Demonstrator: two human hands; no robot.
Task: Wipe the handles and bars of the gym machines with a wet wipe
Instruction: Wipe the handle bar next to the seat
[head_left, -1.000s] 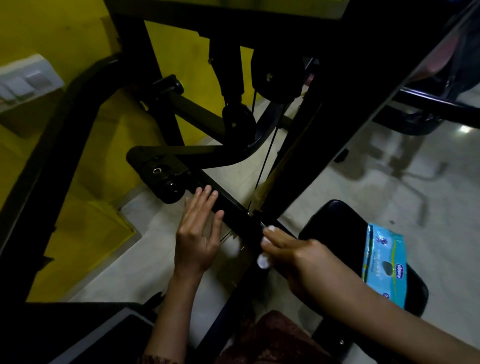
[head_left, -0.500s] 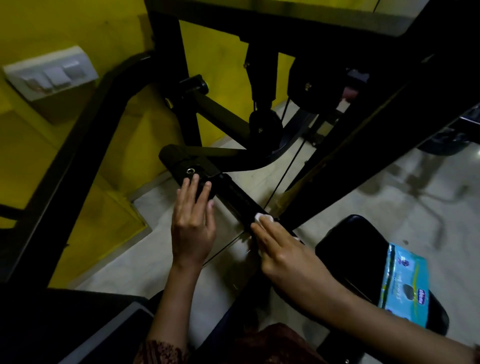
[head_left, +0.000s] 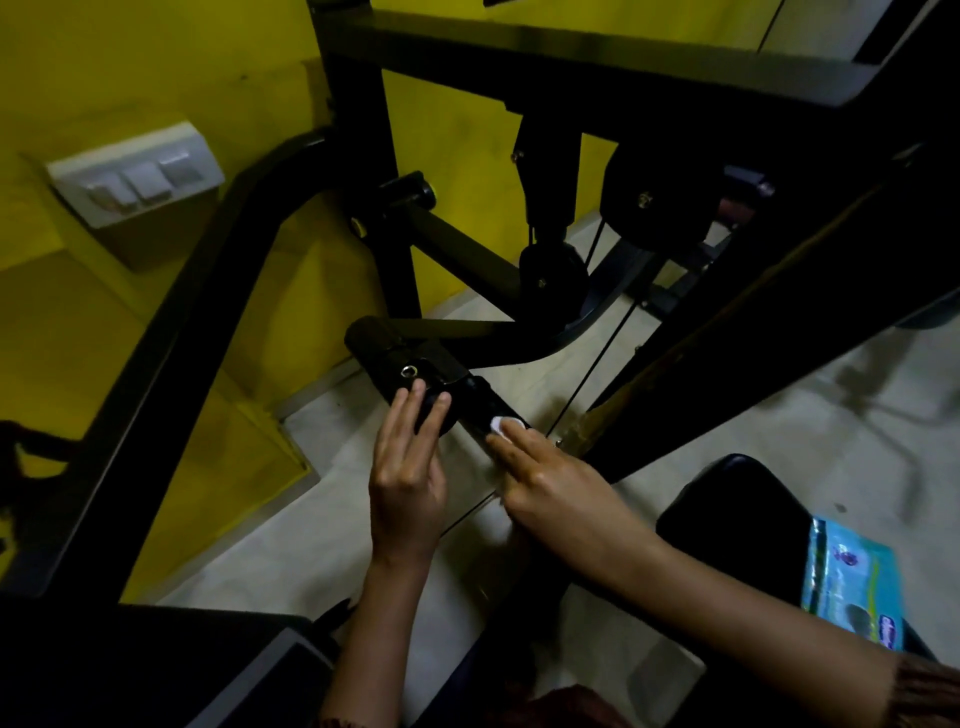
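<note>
A black bar (head_left: 475, 397) of the gym machine slopes down from a clamp block (head_left: 400, 358) toward me. My right hand (head_left: 550, 480) presses a white wet wipe (head_left: 500, 425) onto this bar, with only a small white patch showing past my fingertips. My left hand (head_left: 408, 467) lies flat with its fingers straight, the tips resting on the clamp block beside a metal bolt (head_left: 409, 371). It holds nothing. The two hands are close together, the left just left of the right.
A blue wet-wipe pack (head_left: 852, 587) lies on a black padded seat (head_left: 727, 512) at the lower right. Thick black frame beams (head_left: 727, 322) cross above, and a thin cable (head_left: 597, 364) runs down beside the bar. On the yellow wall is a white switch panel (head_left: 137, 174).
My right hand has slid the wipe up along the bar toward the clamp. My left hand has moved up onto the clamp block. The view has shifted left and down.
</note>
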